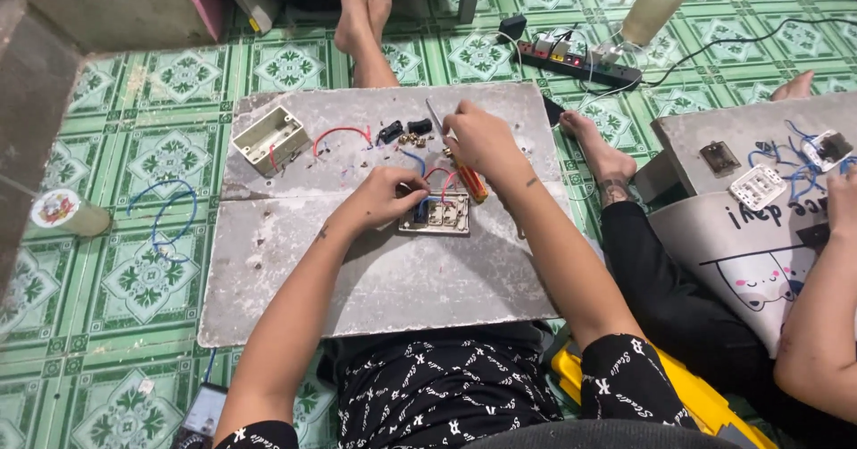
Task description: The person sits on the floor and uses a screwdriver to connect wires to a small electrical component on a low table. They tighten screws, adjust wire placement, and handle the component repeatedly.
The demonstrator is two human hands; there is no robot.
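On the grey board [375, 279], the left hand [386, 197] pinches wires at the switch plate [436, 214], fingers curled shut. The right hand [478, 137] closes around an orange-handled screwdriver [470, 181] (tip hidden). Beyond lie a red wire [341, 134] and a cream wall box [270, 139].
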